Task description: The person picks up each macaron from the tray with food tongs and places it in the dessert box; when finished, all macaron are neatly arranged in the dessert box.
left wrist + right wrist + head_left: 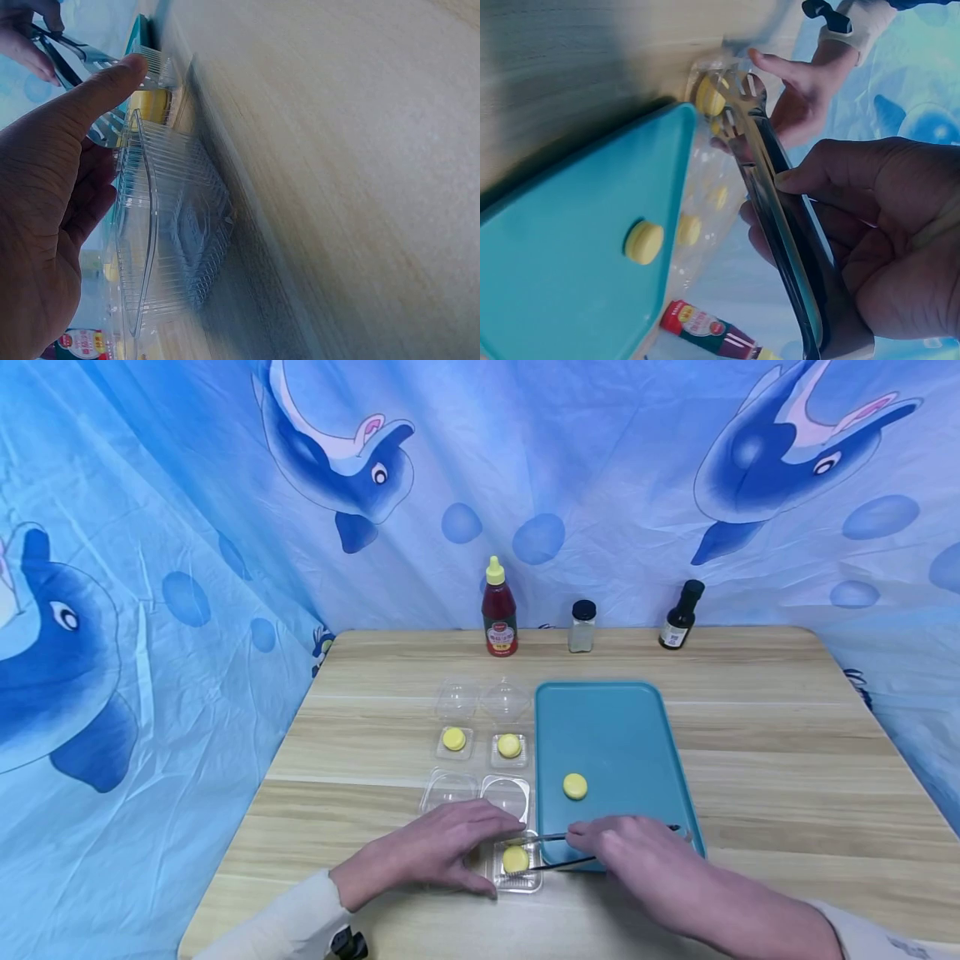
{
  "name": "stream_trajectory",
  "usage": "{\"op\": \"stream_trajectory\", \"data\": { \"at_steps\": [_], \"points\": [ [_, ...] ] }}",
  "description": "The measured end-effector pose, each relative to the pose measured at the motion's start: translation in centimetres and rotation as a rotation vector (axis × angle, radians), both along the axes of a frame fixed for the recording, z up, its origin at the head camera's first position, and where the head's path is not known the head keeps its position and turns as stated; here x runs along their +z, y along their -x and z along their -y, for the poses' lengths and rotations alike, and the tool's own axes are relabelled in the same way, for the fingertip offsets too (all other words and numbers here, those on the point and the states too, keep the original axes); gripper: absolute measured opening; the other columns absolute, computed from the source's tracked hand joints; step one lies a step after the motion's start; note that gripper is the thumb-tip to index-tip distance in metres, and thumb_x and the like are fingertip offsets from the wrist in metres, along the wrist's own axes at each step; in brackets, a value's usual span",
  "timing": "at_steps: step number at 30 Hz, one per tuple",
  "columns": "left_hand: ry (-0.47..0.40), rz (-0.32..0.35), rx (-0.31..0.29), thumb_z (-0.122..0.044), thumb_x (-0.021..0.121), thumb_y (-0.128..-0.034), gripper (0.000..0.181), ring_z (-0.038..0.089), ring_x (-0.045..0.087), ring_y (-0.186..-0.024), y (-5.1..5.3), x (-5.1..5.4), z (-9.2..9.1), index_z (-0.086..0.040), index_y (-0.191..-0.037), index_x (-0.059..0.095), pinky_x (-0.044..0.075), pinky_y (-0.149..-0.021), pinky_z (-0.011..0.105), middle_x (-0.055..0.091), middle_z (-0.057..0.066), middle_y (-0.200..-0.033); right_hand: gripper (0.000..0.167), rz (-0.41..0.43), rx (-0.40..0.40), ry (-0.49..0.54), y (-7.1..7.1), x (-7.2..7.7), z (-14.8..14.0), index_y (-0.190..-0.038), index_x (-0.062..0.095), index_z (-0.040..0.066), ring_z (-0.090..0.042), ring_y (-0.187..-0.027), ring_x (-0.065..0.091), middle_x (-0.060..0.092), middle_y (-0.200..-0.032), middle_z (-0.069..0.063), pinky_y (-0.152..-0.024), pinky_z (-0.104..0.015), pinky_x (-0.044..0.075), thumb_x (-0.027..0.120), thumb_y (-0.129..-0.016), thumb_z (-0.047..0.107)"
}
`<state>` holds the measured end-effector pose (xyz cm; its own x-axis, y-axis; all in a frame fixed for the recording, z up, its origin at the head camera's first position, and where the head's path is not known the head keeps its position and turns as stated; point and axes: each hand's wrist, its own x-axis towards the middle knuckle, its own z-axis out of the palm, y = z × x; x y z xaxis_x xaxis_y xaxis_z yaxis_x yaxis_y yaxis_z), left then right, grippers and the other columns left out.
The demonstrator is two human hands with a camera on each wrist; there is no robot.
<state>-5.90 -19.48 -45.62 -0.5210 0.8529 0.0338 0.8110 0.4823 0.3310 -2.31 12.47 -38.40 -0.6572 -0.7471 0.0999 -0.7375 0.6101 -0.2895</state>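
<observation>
My right hand [637,860] grips metal tongs [767,161], whose slotted tips are spread on either side of a yellow macaron [515,859]. That macaron sits in the base of a clear plastic box [531,885] near the front of the table. Beside the same box is my left hand [442,843], thumb and fingers spread apart; in the left wrist view its thumb [112,82] is by the box's rim. Whether the tongs touch the macaron is hard to tell. Another yellow macaron [575,787] lies on the teal tray [622,727].
Two more open clear boxes hold a yellow macaron [453,739] and another macaron [509,746]. An empty clear box [172,225] is under the left hand. At the back stand a red sauce bottle [500,614], a black-capped jar [582,627] and a dark bottle [681,617].
</observation>
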Motion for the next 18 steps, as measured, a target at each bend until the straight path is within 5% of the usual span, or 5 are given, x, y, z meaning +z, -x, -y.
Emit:
{"op": "stream_trajectory", "data": {
  "at_steps": [18],
  "points": [
    [0.007,0.0,0.002,-0.061,0.086,-0.081,0.094,0.012,0.055,-0.137,0.1,-0.2,-0.1,-0.016,-0.156,0.051,0.049,-0.114,0.036,0.058,-0.005,-0.152,0.061,0.107,0.002,0.118,1.1,-0.9,-1.3,-0.125,0.079,0.009,-0.031,-0.107,0.075,0.077,-0.123,-0.007,-0.064,-0.029,0.062,0.071,-0.071,-0.018]
  ]
}}
